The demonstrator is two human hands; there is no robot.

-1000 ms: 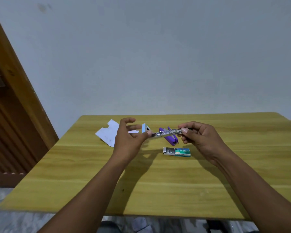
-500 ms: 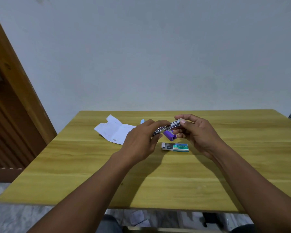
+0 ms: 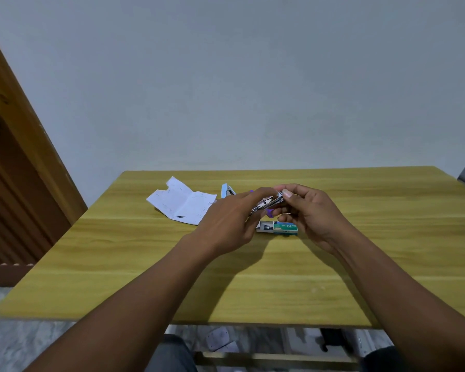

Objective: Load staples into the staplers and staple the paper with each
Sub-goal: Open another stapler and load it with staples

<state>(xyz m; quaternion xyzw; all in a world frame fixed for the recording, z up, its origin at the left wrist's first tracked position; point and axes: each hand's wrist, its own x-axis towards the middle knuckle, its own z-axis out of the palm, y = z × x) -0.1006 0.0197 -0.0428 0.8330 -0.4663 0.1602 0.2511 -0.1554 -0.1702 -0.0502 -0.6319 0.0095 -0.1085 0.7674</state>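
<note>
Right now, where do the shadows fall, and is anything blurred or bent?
Head view: soft shadows of both arms lie on the table under the left hand and right hand; the purple stapler they hold looks slightly smeared; the door frame at left leans, from the wide lens; no glare.

The light is soft and rather dim, with a cool grey cast over the wall [image 3: 253,76]. It comes from overhead: my forearms throw broad, soft-edged shadows onto the table [image 3: 91,264], darkest under my left hand [image 3: 226,224]. My right hand [image 3: 314,218] is evenly lit. The metal of the stapler [image 3: 269,204] I grip with both hands shows a small pale glint. The centre is fairly sharp; the wide lens tilts the door frame [image 3: 24,124] and softens the lower corners
</note>
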